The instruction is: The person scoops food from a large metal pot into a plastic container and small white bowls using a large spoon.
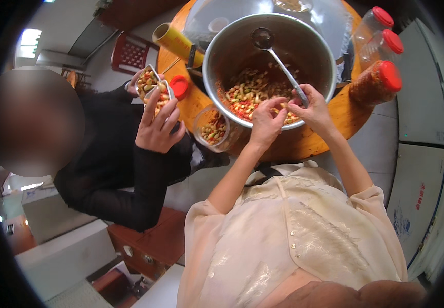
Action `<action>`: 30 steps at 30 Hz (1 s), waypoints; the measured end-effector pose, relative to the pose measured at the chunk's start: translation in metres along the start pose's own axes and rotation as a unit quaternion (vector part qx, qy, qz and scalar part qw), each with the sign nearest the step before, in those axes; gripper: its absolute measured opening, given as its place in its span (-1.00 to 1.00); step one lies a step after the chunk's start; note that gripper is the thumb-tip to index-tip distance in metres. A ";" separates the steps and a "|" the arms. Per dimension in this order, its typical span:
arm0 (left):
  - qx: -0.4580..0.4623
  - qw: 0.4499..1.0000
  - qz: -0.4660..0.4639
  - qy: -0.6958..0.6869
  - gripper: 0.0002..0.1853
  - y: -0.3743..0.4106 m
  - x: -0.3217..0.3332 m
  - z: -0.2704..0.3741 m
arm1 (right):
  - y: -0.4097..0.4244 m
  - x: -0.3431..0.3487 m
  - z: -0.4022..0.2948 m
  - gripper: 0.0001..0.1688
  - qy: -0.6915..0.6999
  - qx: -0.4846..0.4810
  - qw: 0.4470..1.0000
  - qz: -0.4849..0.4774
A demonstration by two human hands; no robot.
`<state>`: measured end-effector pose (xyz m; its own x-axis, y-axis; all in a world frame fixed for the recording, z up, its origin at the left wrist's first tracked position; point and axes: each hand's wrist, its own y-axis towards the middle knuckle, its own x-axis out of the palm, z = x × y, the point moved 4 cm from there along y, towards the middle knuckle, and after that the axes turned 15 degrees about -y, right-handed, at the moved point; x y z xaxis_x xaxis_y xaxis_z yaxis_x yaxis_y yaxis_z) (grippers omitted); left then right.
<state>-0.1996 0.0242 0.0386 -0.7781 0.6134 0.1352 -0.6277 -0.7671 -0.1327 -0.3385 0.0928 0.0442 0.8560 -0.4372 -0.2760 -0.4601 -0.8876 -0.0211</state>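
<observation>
In front of me stands a large metal pot (pixel 331 69), with chopped vegetables and red chili pieces (pixel 250 96) at its bottom. A metal ladle (pixel 283 68) slants across it, bowl toward the far wall. The end of its handle is in my right hand (pixel 316 111), at the near side of the pot. My left hand (pixel 267 122) is just beside it over the near rim, fingers curled toward the thumb. Whether a small piece sits between those fingertips is too unclear to tell. An open clear plastic jar (pixel 222 134), partly filled with the same mix, touches or nearly touches the pot's left side.
At left, a person in black (pixel 106 154) holds a white container (pixel 171 92) of the mix. A red lid (pixel 178 87) and yellow cardboard tube (pixel 173 40) lie on the round wooden table (pixel 345 119). Red-lidded jars (pixel 375 82) stand right, near white cabinets (pixel 418 88).
</observation>
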 end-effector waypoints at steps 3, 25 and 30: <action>-0.035 0.999 0.012 -0.023 -0.85 -0.001 -0.002 -0.006 | -0.001 0.005 0.001 -0.63 0.000 0.025 1.000 -0.008; -0.197 0.874 0.405 0.180 -0.83 -0.179 -0.188 -0.164 | 0.034 -0.024 0.039 -0.76 -0.132 0.066 0.981 -0.128; -0.202 0.832 0.419 0.303 -0.74 -0.178 -0.224 -0.197 | 0.043 -0.038 0.032 -0.77 -0.374 -0.013 0.919 -0.126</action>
<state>0.0818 0.0608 -0.1617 -0.7385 -0.0284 -0.6736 0.2790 -0.9225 -0.2669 -0.3981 0.0757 0.0233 0.5280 -0.0044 -0.8492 -0.2553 -0.9546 -0.1537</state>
